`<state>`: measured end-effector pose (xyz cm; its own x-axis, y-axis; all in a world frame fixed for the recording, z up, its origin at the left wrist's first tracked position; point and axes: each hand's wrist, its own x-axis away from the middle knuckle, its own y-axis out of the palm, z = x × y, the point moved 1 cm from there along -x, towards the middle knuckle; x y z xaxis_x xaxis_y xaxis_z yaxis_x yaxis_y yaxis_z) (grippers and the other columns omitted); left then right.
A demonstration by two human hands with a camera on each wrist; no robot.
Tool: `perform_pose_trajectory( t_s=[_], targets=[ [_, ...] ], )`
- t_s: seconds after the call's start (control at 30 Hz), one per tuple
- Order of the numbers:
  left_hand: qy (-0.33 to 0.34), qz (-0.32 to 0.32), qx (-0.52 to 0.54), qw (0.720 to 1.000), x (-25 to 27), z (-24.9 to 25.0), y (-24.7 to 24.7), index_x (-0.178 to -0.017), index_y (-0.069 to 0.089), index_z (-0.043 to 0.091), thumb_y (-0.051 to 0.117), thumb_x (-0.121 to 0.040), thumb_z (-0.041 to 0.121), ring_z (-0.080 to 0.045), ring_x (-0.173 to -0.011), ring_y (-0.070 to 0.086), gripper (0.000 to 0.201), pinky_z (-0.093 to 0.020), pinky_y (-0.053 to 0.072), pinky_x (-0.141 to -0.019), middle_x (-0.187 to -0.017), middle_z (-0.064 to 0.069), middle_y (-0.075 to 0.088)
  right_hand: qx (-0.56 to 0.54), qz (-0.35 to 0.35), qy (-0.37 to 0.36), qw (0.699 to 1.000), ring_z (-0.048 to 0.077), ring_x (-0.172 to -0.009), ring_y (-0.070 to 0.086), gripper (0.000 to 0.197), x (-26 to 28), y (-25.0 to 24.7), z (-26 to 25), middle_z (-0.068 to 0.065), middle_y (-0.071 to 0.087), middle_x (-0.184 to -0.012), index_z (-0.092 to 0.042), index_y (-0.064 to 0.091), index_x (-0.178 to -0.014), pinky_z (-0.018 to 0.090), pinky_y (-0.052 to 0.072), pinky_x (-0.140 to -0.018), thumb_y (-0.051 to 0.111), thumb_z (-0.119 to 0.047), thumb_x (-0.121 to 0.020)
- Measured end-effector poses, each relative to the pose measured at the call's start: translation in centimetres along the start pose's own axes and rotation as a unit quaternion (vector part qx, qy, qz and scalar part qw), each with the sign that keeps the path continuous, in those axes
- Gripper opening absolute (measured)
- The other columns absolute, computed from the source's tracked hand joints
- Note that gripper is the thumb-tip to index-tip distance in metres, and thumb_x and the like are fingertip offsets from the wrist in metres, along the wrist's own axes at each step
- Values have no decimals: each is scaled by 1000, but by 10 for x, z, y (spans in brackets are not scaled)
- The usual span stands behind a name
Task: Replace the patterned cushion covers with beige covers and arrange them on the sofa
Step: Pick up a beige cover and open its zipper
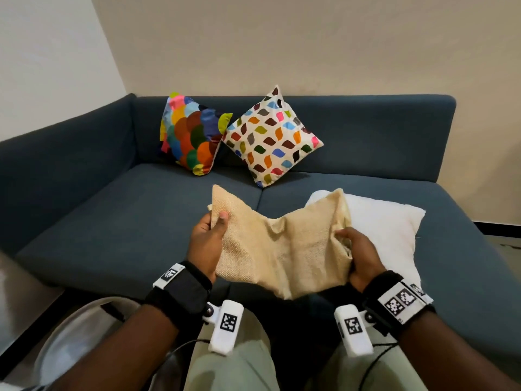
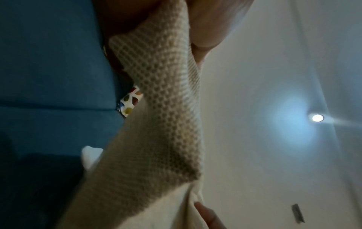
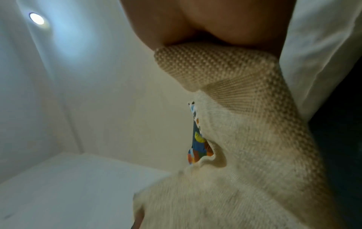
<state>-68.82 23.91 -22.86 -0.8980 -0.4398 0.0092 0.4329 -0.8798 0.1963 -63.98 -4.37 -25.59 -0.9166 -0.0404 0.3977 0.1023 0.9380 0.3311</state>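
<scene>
Both hands hold a beige woven cover [image 1: 276,244] stretched above the sofa seat. My left hand [image 1: 210,235] pinches its left edge, thumb on top. My right hand [image 1: 352,249] grips the bunched right edge. The weave fills the left wrist view [image 2: 160,108] and the right wrist view [image 3: 245,124]. A bare white cushion insert [image 1: 389,230] lies on the seat under the cover's right side. Two patterned cushions lean on the backrest: a scale-patterned one [image 1: 191,134] and a white one with coloured leaves [image 1: 272,136].
The dark blue sofa [image 1: 98,215] spans the view, with its armrest at the left and open seat to the left of my hands. My knees in pale trousers [image 1: 234,362] are at the front edge. A grey-white bag [image 1: 73,340] sits by my left leg.
</scene>
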Motion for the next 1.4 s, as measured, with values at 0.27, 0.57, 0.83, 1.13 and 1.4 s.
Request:
perform_pose_trajectory(
  t_s=[0.27, 0.57, 0.83, 1.13, 1.4],
  targets=[
    [31, 45, -170, 984, -28, -36, -34, -88, 74, 16, 67, -96, 19, -25, -87, 74, 11, -49, 59, -87, -91, -8, 77, 113, 117, -34, 986, 36, -92, 67, 33, -39, -53, -16, 20, 69, -96, 0, 67, -104, 51, 54, -91, 65, -18, -76],
    [62, -60, -178, 980, -19, -33, -4, -111, 71, 17, 54, -103, 28, -20, -103, 68, 21, -39, 54, -93, -105, -2, 74, 288, 169, -92, 938, 32, -118, 53, 67, -40, -47, -13, 8, 53, -135, -20, 43, -142, 50, 46, -102, 68, -45, -85],
    [211, -217, -219, 928, 28, -4, 35, -91, 71, 27, 60, -99, 31, -14, -72, 61, 15, -28, 49, -65, -77, 4, 67, 508, -164, -402, 744, 5, -136, 39, 76, 17, 21, -20, -12, 49, -145, -31, 44, -145, 25, 30, -110, 82, -39, -79],
    [291, -264, -293, 871, 35, -3, 41, -97, 69, 23, 64, -92, 49, -19, -75, 64, 27, -46, 53, -66, -81, 3, 67, 510, -185, -490, 682, 14, -96, 47, 34, 22, 45, -25, -8, 52, -102, -24, 66, -100, 35, 46, -77, 84, -42, -77],
    [217, -263, -280, 897, 23, 13, 31, -88, 67, 23, 76, -86, 36, -16, -77, 62, 16, -43, 52, -71, -80, 2, 64, 457, -183, -509, 706, 15, -75, 60, 24, 36, 49, -51, -8, 64, -84, -22, 57, -87, 43, 54, -64, 78, -34, -85]
  ],
)
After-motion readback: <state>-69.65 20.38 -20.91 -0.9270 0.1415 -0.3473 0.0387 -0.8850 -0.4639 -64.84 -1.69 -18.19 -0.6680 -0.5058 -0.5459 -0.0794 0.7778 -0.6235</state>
